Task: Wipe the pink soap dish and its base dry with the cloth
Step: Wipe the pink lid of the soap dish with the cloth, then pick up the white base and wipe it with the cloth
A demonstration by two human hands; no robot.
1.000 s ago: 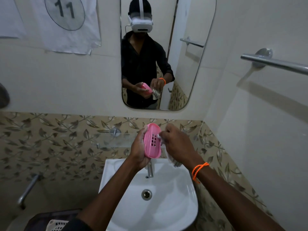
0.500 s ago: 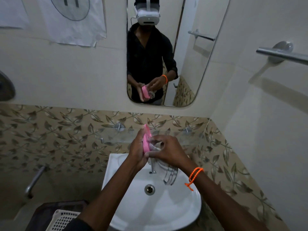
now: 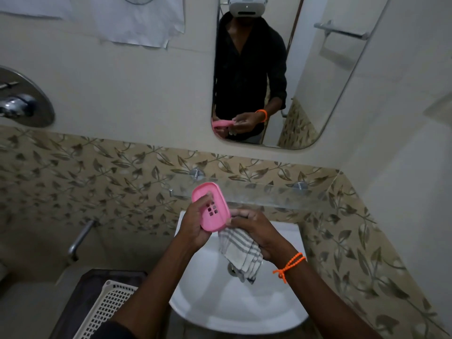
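Observation:
A pink soap dish with small square drain holes is held above the white sink. My left hand grips its left side, thumb on the slotted face. A white cloth with grey stripes hangs from my right hand, which pinches it against the dish's lower right edge. The dish faces me, tilted. I cannot tell whether a separate base sits under it.
A glass shelf runs along the leaf-patterned tiles just behind the dish. A mirror hangs above. A white plastic basket stands at lower left, and a metal tap fitting is on the left wall.
The dish has turned from edge-on to show its slotted face. The cloth now hangs below the dish from my right hand. The view has tipped downward toward the sink.

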